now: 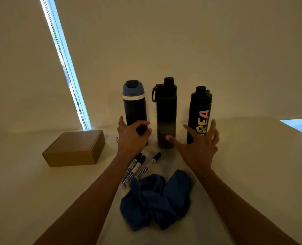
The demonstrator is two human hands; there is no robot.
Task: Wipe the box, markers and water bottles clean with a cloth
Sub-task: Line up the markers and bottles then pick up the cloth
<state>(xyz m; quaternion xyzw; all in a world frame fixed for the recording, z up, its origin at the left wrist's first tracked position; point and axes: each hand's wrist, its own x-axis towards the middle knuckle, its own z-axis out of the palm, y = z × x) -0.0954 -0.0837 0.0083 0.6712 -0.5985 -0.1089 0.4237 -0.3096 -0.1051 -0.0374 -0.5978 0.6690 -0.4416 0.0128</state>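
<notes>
Table (40,200) pale — blinds (164,41) drawn, bottle (134,106) gripped

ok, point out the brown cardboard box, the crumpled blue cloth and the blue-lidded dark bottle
brown cardboard box (74,142): head view, top face.
crumpled blue cloth (155,200): head view, middle folds.
blue-lidded dark bottle (135,110): head view, body below white band.
</notes>
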